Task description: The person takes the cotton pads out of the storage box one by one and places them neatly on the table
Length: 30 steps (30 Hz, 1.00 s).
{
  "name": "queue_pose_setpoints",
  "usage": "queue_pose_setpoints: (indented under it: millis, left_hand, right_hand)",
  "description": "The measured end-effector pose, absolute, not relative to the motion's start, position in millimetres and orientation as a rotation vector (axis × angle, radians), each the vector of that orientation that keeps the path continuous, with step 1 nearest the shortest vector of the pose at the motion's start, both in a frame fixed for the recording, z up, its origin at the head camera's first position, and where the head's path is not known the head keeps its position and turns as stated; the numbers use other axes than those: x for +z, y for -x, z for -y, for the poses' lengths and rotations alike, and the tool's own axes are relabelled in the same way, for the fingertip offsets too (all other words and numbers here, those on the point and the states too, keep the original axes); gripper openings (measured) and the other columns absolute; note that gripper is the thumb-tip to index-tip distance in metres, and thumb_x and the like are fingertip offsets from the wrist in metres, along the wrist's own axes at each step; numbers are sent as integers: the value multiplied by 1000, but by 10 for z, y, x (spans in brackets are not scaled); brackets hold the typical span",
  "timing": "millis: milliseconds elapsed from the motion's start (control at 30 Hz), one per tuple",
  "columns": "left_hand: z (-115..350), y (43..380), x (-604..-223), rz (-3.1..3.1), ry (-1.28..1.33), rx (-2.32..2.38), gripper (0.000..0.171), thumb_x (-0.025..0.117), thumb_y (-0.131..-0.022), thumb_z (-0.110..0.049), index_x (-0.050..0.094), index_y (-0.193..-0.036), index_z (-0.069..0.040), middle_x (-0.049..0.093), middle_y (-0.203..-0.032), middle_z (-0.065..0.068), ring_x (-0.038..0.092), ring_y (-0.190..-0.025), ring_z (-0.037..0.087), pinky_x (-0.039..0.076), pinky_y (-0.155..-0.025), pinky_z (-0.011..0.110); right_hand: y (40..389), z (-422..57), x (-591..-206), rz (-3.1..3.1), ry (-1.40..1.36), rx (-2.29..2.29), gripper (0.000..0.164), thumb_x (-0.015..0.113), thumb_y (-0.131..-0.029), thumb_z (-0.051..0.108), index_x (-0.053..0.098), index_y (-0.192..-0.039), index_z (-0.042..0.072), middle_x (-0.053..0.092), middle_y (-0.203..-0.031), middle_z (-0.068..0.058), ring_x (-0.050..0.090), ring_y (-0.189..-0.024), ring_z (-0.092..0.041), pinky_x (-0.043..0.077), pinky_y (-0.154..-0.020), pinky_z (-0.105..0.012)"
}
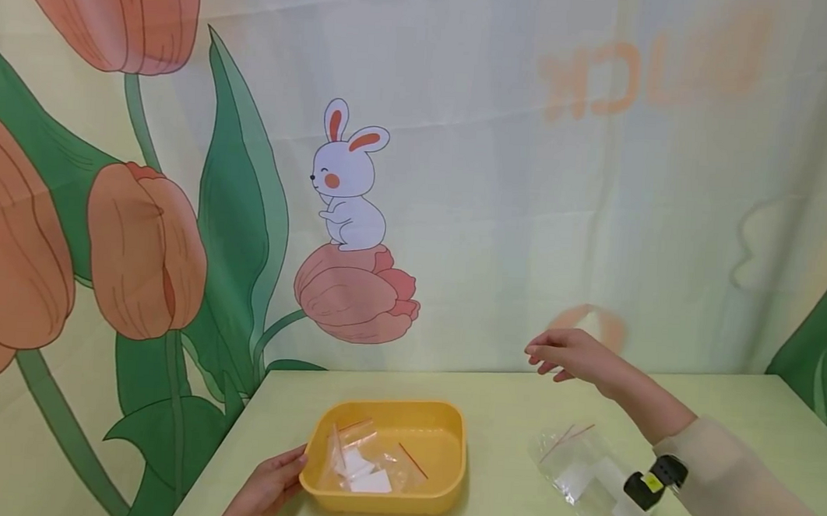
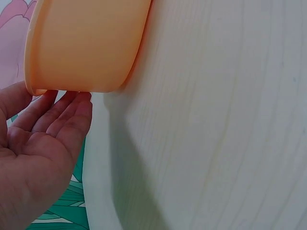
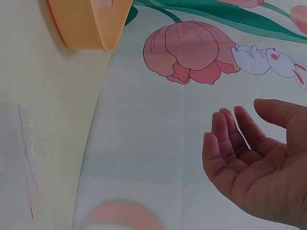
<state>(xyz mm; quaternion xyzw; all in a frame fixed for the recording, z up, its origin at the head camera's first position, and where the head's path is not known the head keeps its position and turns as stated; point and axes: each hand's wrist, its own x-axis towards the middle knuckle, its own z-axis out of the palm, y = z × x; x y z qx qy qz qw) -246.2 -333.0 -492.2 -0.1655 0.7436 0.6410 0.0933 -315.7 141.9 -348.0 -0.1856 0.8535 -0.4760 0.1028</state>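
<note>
On the table's left part sits a yellow plastic basin (image 1: 453,478) with clear zip bags (image 1: 368,450) inside, some showing white pieces. My left hand (image 1: 268,484) holds the basin at its left end. In the left wrist view, the thumb (image 2: 17,98) is at the rim and the other fingers lie against the outer wall. My right hand (image 1: 570,356) hangs in the air over the far right of the table, fingers loosely bent and the palm holding nothing, as the right wrist view also shows.
More clear zip bags (image 1: 571,461) with white pieces lie on the pale table (image 1: 503,418), under the right forearm. A black device (image 1: 654,483) is strapped to the right wrist. Behind the table hangs a cloth (image 1: 472,214) printed with tulips and a rabbit.
</note>
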Motion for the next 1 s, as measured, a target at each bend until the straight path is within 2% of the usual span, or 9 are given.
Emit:
queue_pose_setpoints:
  millis: [100, 300, 533, 700, 867, 1000]
  left_hand:
    - [3333, 2459, -4923, -2204, 492, 1907, 48, 48, -109, -13, 40, -150, 12, 41, -157, 31, 68, -116, 21, 52, -111, 47]
    - [3337, 2457, -4945, -2212, 487, 1909, 49, 47, -109, -13, 39, -149, 14, 43, -155, 31, 69, -108, 15, 60, -101, 40]
    - [3333, 2465, -4936, -2205, 495, 1918, 48, 48, -109, -14, 41, -149, 13, 47, -154, 30, 69, -104, 12, 62, -98, 38]
    - [3335, 2458, -4928, -2208, 497, 1921, 49, 48, -109, -14, 41, -149, 13, 47, -153, 30, 69, -104, 13, 61, -99, 38]
    - [3344, 2456, -4934, -2206, 506, 1925, 48, 48, -109, -13, 41, -149, 13, 47, -154, 30, 69, -103, 12, 62, -98, 37]
    - [3346, 2456, -4927, -2205, 496, 1921, 49, 48, -109, -13, 40, -149, 13, 44, -155, 31, 69, -106, 14, 60, -102, 39]
  right_hand:
    - [3178, -1335, -3442, -2496, 559, -1389, 39, 57, -105, 27, 63, -128, -4, 70, -116, -17, 69, -104, -24, 60, -85, -32]
    - [3234, -1162, -3385, -2461, 572, -1335, 38, 57, -104, 28, 63, -127, -2, 71, -116, -16, 67, -104, -22, 59, -85, -29]
    - [3386, -965, -3476, -2415, 555, -1311, 33, 58, -103, 24, 65, -123, 0, 70, -120, -18, 67, -101, -18, 60, -83, -27]
    - [3477, -749, -3523, -2366, 559, -1296, 34, 58, -103, 24, 66, -124, -1, 71, -118, -17, 68, -101, -22, 61, -81, -26]
    - [3523, -492, -3509, -2306, 512, -1269, 36, 58, -102, 24, 64, -127, -2, 72, -115, -15, 70, -102, -23, 63, -86, -31]
    - [3556, -297, -3543, -2261, 454, -1267, 38, 60, -102, 24, 64, -129, -2, 72, -119, -16, 71, -109, -29, 63, -95, -38]
